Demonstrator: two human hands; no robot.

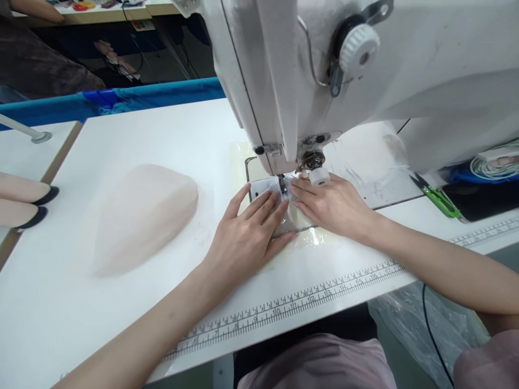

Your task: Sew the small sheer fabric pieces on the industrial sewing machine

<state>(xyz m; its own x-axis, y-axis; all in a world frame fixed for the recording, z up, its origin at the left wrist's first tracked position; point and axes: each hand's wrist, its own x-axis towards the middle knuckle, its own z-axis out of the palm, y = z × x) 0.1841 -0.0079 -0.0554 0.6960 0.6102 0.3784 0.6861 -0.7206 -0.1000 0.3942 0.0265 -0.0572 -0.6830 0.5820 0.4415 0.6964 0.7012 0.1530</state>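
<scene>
Film [289, 220]: clear, shiny, crinkled. Lying roughly flat on the metal plate [259, 188], around and below the presser foot [283, 185]. Glare on surface. Partly covered, so full outline and edges can't be read.

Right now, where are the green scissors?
In the head view, the green scissors lie at the right of the white table, to the right of the right hand, near the printed ruler.

The top edge crops the sewing machine [389, 70], whose white knob [319, 177] partly hides the right hand [332, 206].
</scene>
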